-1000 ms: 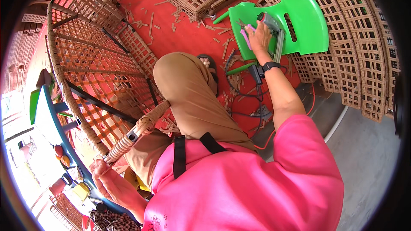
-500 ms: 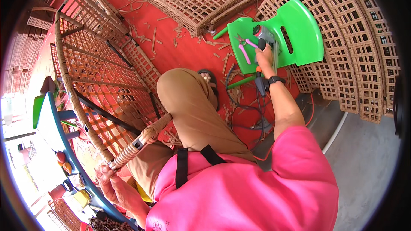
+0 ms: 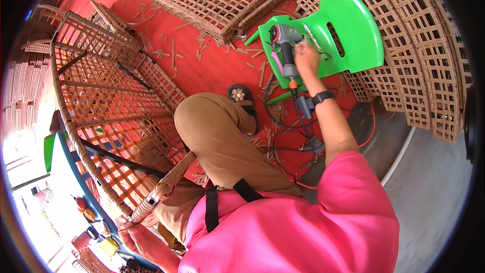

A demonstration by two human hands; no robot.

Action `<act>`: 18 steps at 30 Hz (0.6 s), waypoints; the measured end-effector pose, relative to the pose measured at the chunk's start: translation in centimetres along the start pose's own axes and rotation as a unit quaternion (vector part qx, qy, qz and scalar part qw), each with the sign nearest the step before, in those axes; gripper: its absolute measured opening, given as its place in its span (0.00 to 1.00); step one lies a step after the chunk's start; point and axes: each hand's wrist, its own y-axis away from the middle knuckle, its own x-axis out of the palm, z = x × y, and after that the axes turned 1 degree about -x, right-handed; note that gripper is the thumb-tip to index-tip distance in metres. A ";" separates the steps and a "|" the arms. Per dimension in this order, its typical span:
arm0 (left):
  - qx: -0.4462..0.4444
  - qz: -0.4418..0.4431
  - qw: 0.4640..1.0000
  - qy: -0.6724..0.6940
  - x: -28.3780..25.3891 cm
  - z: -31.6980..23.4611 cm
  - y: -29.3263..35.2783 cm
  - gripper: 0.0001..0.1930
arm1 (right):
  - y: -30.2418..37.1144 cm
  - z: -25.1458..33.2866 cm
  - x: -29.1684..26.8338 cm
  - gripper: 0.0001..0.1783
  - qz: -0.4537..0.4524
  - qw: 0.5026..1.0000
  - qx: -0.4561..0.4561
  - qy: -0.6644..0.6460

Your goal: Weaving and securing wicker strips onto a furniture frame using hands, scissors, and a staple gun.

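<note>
My left hand (image 3: pixel 139 237) pinches the lower end of a cane-wrapped frame bar (image 3: pixel 146 210), part of an open woven lattice frame (image 3: pixel 121 96) that leans on my left side. My right hand (image 3: pixel 306 59) is over a green plastic chair (image 3: pixel 356 25), beside the handle of a grey and black air nail gun (image 3: pixel 288 53) with an orange hose fitting. Blur hides its fingertips, which are close to thin metal pieces (image 3: pixel 318 43) on the seat. Pink-handled pruning shears (image 3: pixel 276 60) lie partly under the nail gun.
Woven lattice panels lie on the red floor (image 3: pixel 222 5) and stand at the right (image 3: pixel 404 45). Cane offcuts litter the red floor (image 3: pixel 197 55). Air hoses (image 3: pixel 283 146) trail below the chair. A blue-edged table (image 3: pixel 86 187) with small items stands at left.
My right hand has let go of the nail gun, which now lies further left on the chair seat. The left hand keeps its hold on the bar.
</note>
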 end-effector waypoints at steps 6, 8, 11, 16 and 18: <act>-0.033 -0.018 0.999 0.025 -0.9 -0.6 1.0 0.06 | -5.0 -8.5 1.2 0.15 0.088 0.981 0.111 0.131; -0.045 -0.023 0.998 0.031 -0.7 -1.0 1.3 0.06 | -5.7 -10.1 1.5 0.15 0.125 0.974 0.056 0.181; -0.052 -0.074 0.995 0.040 0.6 -1.6 1.6 0.02 | -6.7 -11.4 1.4 0.17 0.210 0.948 0.127 0.203; -0.055 -0.120 0.991 -0.016 2.8 -2.2 1.6 0.05 | -5.0 -14.0 -0.5 0.19 0.174 0.952 0.120 0.223; -0.063 -0.124 0.990 -0.015 2.9 -2.3 1.7 0.05 | -3.7 -14.7 -2.3 0.21 0.126 0.965 0.101 0.208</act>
